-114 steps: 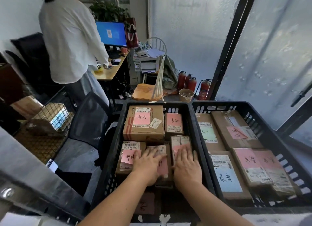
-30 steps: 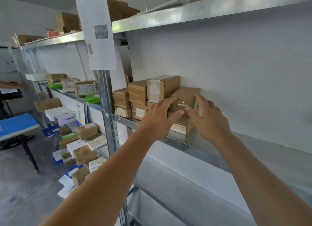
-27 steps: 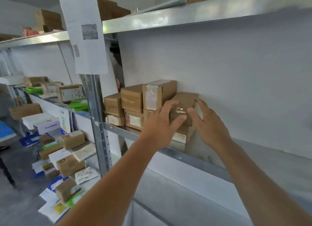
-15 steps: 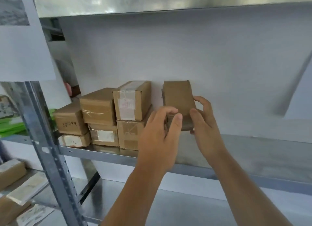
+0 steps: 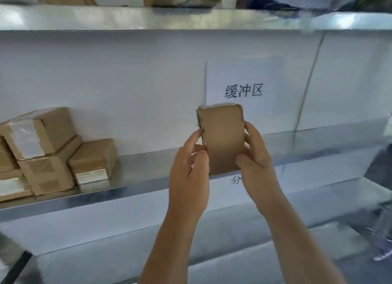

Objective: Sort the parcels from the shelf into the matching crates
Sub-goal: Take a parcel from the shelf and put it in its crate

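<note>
head | brown parcel (image 5: 222,139) upright, held in the air in front of the metal shelf (image 5: 127,190) | left hand (image 5: 188,175) and right hand (image 5: 256,162) pinch its sides, fingers curled on it | stacked cardboard boxes (image 5: 53,152) on shelf, well left | paper sign (image 5: 244,90) behind parcel

One legible sign: a white paper sheet (image 5: 244,86) fixed to the back wall, right of centre in the frame, printed in black with 缓冲区. Below it, on the shelf edge at centre right, a second printed marking (image 5: 237,180) shows only 分 (the remainder is covered). Parcel labels at lower left are unreadable.
</note>
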`<state>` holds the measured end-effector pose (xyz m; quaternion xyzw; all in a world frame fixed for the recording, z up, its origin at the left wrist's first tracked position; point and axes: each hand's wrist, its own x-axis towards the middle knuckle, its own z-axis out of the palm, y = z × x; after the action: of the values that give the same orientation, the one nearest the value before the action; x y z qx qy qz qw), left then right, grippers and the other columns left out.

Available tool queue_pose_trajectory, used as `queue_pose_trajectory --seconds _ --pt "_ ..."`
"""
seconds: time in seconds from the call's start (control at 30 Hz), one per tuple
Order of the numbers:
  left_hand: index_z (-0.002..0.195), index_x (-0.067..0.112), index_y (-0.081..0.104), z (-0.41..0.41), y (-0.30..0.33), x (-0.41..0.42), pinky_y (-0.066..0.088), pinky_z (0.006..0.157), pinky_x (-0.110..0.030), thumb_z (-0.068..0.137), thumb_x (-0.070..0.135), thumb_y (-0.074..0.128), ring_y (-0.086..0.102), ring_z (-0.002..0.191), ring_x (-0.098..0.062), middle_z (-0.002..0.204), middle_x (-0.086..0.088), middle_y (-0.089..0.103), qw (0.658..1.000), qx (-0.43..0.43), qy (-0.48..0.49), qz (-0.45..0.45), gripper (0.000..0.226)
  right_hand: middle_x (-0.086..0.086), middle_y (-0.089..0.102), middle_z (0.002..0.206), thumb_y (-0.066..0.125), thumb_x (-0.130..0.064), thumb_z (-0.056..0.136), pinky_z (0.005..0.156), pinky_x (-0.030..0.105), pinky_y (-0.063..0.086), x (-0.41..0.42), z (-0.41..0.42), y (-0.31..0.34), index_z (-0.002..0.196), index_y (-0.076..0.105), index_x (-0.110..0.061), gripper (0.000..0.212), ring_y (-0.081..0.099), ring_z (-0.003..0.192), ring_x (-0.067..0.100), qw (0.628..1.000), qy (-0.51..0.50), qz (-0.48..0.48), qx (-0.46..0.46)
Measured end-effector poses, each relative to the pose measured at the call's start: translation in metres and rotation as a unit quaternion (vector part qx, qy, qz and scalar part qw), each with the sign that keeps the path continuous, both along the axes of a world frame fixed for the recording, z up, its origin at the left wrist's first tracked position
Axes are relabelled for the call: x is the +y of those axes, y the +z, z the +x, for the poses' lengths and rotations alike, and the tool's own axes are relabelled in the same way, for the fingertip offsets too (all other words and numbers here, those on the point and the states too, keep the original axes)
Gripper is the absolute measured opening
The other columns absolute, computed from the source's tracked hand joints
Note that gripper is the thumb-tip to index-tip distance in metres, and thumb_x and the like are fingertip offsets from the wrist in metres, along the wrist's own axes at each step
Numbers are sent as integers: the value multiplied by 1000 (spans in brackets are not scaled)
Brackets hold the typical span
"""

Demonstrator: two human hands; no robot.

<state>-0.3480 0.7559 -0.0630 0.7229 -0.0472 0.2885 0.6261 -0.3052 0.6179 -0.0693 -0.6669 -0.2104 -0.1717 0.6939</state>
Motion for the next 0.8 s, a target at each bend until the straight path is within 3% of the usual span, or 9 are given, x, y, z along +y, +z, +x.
queue_pose_trajectory --seconds 0.1,0.2,0.27,0.37,0.43,0.53,0.6,0.7,0.8 --pt "131 45 62 -19 -9 -74 62 86 -43 90 32 43 71 97 -19 102 6 74 998 21 -49 -28 47 -4 70 117 45 1 102 70 17 54 -75 -32 -5 133 55 -33 47 66 93 4 999 -39 21 -4" --pt "118 45 62 -35 -23 -147 61 87 -41 100 26 47 71 97 -11 100 17 75 994 35 -85 -55 31 -13 65 94 49 -29 100 69 16 51 -149 -64 -12 113 60 -26 17 61 82 2 995 -94 44 -8" --pt "110 41 63 -44 -34 -194 61 93 -44 110 14 44 71 105 -12 97 25 74 988 62 -122 -75 33 -15 64 90 47 -45 98 77 20 54 -195 -82 -19 107 58 -25 25 63 86 2 990 -131 55 14" --pt "102 28 66 -52 -48 -256 59 93 -48 110 11 38 71 112 -14 102 16 76 976 108 -172 -76 34 -2 72 104 44 -60 101 97 40 56 -264 -106 -30 103 66 -23 43 69 103 18 979 -188 57 53" --pt "102 26 68 -56 -52 -295 62 88 -43 112 19 38 72 111 -12 106 13 75 969 129 -196 -74 33 12 74 103 45 -67 101 93 43 57 -307 -121 -34 103 70 -13 60 71 100 27 972 -220 52 70" --pt "104 37 67 -61 -53 -348 62 85 -35 109 46 39 71 105 -6 106 15 73 961 125 -241 -47 29 7 74 90 62 -44 103 72 33 59 -365 -142 -40 99 64 -3 41 71 84 21 959 -266 76 61" --pt "108 37 62 -61 -54 -381 61 86 -34 101 55 39 70 104 -7 110 15 71 953 122 -274 -31 30 -1 78 101 62 -20 104 75 26 60 -398 -154 -46 110 67 -8 14 74 96 16 959 -263 94 56" --pt "118 35 59 -53 -59 -426 64 82 -29 109 33 54 72 101 -5 115 15 70 934 133 -330 -42 10 -1 76 121 60 -4 103 85 32 62 -440 -166 -57 128 69 -22 32 69 120 17 964 -252 72 52" --pt "120 39 60 -37 -67 -468 65 80 -30 95 31 54 73 104 -5 111 15 75 918 125 -376 -8 26 -2 70 133 60 -5 94 98 42 59 -474 -166 -65 136 67 -32 51 63 129 16 960 -277 27 42"
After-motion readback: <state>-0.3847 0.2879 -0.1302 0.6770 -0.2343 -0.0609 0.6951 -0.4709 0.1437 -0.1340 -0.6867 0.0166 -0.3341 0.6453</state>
